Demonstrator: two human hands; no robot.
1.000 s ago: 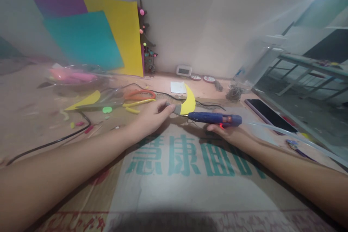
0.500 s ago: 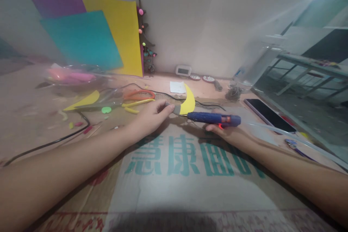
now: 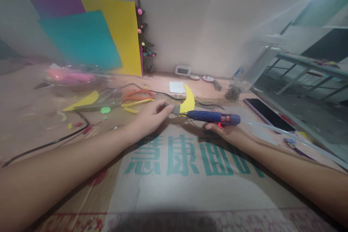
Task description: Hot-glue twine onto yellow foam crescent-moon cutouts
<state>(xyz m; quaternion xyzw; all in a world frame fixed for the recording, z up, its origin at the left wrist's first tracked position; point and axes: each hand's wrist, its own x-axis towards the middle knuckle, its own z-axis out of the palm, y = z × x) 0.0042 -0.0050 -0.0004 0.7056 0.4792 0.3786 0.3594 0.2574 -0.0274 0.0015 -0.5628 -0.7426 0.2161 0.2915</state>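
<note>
My left hand pinches a small grey piece between thumb and fingers. Against that piece stands a yellow crescent cutout, its tip pointing up; whether the two are joined I cannot tell. My right hand is wrapped round a blue hot glue gun with a red light glowing beneath it. The gun's nozzle points left and meets the lower edge of the crescent where it borders the grey piece. A clear glue stick trails from its back end. The gun's handle is largely hidden.
Orange-handled scissors, yellow-handled pliers and another yellow cutout lie left. A black cord crosses the table. Right are a phone, nippers and a clear container. Coloured sheets lean on the wall.
The glue gun's nozzle has shifted slightly left and up along the crescent's lower edge. Both hands keep their hold, and the view has moved only a little.
</note>
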